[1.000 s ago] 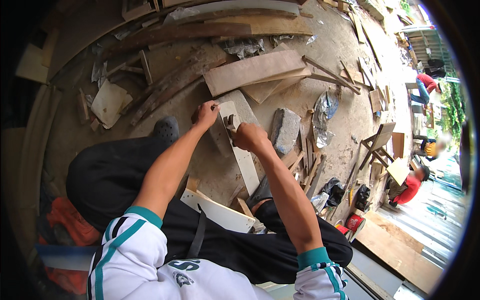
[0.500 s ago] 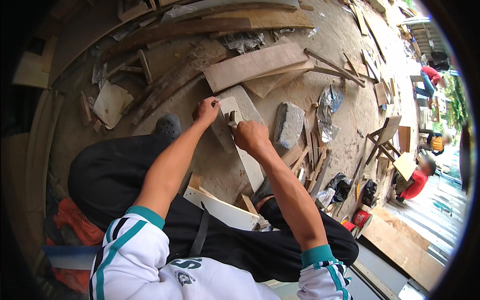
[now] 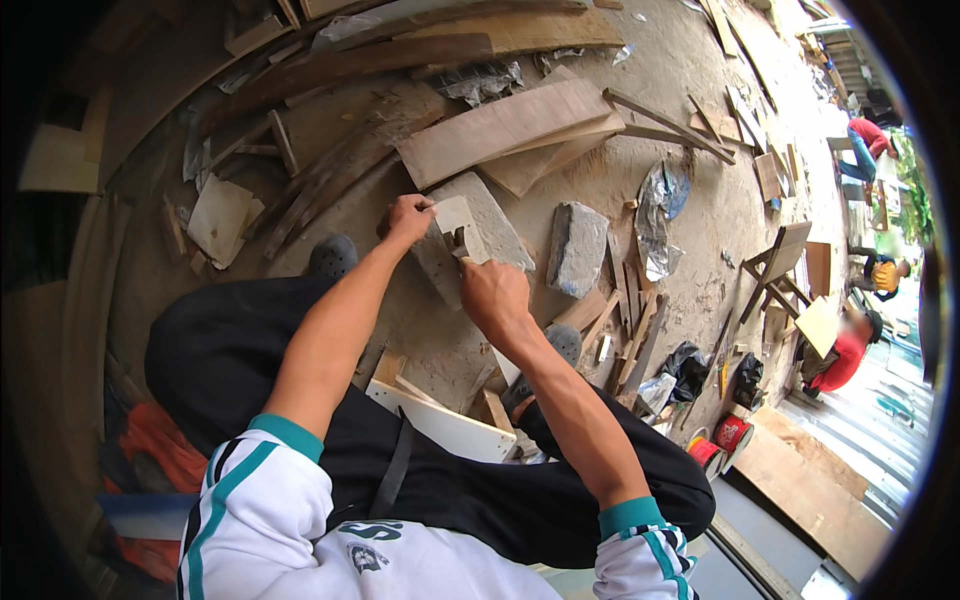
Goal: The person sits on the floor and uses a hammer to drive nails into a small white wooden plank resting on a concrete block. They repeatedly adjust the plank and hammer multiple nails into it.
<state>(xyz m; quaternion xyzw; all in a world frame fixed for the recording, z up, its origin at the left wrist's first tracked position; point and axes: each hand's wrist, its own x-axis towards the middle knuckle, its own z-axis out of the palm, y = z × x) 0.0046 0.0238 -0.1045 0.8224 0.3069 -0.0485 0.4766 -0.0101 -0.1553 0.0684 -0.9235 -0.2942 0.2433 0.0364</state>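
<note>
White board (image 3: pixel 459 212) out front, lying along the top of the grey concrete block (image 3: pixel 498 232), far end up by the left hand (image 3: pixel 408 218), near part partly hidden below the right hand (image 3: pixel 495 297). Left fingers curled in narrow beside that far end; anything pinched between them, too small to tell. Right hand wrapped tight around a hammer (image 3: pixel 459 243), metal head down at the board's face, touching or just above, impossible to say from this angle.

Progress so far: board laid on the block, hammer brought to it. Mid-job, by the look of it, with no sign of a finish. How much left, cannot tell, with the middle of the board out of sight under that right fist. Over by the black trousers (image 3: pixel 470 502), a second white board (image 3: pixel 445 427), out of both hands.

And compared with half a second ago: right fist dropped back toward the body, uncovering more of the block's right side and a grey shoe (image 3: pixel 563 343) beyond the forearm. Barely a shift in the hammer head. Same narrow curl on the left, same far end.
</note>
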